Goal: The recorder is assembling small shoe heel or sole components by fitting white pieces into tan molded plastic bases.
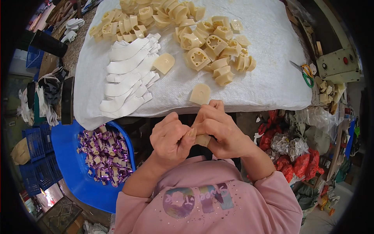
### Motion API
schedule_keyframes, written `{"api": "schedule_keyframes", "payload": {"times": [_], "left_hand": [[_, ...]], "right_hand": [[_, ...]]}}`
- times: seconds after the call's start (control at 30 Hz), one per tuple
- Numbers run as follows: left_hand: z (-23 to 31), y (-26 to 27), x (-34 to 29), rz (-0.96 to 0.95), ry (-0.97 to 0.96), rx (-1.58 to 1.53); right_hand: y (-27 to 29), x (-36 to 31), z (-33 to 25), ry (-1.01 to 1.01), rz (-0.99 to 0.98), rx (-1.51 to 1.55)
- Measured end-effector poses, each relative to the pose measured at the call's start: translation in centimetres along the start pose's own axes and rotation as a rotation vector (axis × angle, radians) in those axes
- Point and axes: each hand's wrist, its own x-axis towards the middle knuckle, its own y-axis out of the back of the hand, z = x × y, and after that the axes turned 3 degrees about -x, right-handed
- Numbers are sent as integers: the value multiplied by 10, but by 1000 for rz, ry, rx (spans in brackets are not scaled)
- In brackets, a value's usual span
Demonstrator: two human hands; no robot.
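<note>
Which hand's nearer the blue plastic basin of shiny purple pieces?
Left. The left hand is to the right of the blue plastic basin, apart from its rim; the right hand is farther right, on the left hand's far side from the basin.

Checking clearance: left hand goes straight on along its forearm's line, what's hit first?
Most likely the right hand: its fingers lie just ahead of the left hand. Depth is hard to judge here; passing those, the loose beige piece near the edge of the white sheet looks next.
</note>
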Motion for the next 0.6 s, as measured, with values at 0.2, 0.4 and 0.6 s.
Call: {"api": "schedule_keyframes", "payload": {"times": [0.2, 0.4, 0.6], "left_hand": [[11, 4, 9, 54, -74, 66], [-1, 22, 1, 127, -96, 227], [8, 14, 1, 245, -71, -16]], "right_hand": [[0, -2, 5, 79, 99, -81], [0, 4, -14, 76, 135, -170], [-25, -25, -6, -463, 398, 655]]}}
